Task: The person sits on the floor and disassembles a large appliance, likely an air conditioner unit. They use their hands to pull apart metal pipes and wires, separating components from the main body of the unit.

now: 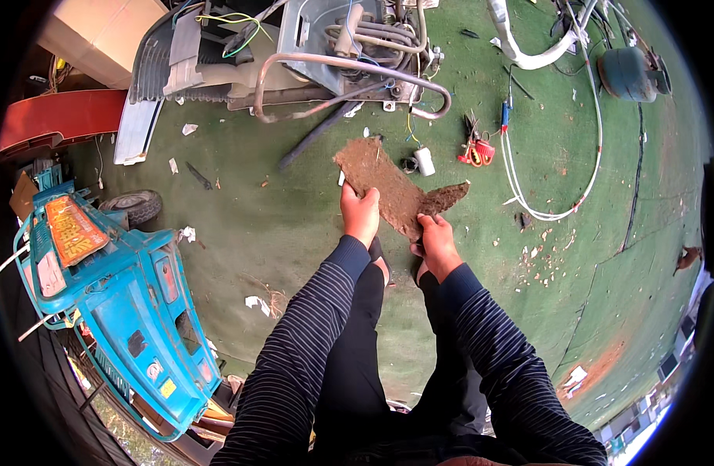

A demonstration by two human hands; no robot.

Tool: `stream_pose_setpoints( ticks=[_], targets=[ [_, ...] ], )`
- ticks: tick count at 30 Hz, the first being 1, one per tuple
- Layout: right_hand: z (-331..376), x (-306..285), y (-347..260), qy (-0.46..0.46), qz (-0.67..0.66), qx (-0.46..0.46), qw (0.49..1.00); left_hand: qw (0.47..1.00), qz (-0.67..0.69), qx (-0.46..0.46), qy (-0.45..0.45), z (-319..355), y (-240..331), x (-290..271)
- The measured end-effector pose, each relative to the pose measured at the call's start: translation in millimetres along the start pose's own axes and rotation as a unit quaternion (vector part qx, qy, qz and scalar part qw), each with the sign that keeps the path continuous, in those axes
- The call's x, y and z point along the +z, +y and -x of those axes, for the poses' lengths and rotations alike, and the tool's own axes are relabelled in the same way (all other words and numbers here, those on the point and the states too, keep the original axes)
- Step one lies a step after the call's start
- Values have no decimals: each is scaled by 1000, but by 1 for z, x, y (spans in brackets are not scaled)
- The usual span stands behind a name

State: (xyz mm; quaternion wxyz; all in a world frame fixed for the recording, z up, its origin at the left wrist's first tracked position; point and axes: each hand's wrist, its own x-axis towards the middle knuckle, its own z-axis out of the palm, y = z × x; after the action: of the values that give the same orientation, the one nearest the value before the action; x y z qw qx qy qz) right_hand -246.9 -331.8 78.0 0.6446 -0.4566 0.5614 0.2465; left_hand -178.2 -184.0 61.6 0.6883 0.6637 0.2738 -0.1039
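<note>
Both hands grip one thing: a flat, ragged brown fibrous mat (388,186), held in the air above the green ground covering (606,256) in front of the person's legs. The left hand (361,216) is closed on the mat's near left edge, thumb on top and fingers wrapped beneath. The right hand (435,242) is closed on the mat's near end, where the strip narrows and a shorter flap branches off to the right. The long axis of the mat runs from the right hand at the lower right, up and away to the far left corner, so most of its length lies beyond and to the left of the right hand, and ahead of the left hand. The left hand sits farther along the strip and is therefore the nearer hand to the free far end; the right hand anchors the near end. The two hands are near each other but not touching. On the ground beyond the mat lie a dismantled metal unit with bent tubing (349,62), a small white cylinder (424,161), red-handled pliers (479,150), a loop of white hose (543,155) and a dark green tank (629,74). To the left stands a blue vehicle body (124,303).
</note>
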Motion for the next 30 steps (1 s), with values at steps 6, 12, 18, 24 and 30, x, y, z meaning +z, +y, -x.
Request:
stream_pose_setpoints(
  ticks=[6, 12, 18, 24, 30],
  targets=[
    [-134, 37, -46, -126, -39, -3, 991, 983, -139, 114, 37, -128, -33, 38],
    [-184, 63, -56, -147, 16, 39, 988, 962, -246, 113, 45, -184, -54, 38],
    [-183, 78, -40, -185, 9, 50, 981, 955, -264, 132, 39, -179, -45, 22],
    [-213, 89, -83, -238, 6, 32, 971, 958, -214, 157, 110, -215, -40, 43],
    [-239, 115, -134, -307, -20, 77, 948, 977, -157, 96, 105, -218, -23, 72]
  ],
)
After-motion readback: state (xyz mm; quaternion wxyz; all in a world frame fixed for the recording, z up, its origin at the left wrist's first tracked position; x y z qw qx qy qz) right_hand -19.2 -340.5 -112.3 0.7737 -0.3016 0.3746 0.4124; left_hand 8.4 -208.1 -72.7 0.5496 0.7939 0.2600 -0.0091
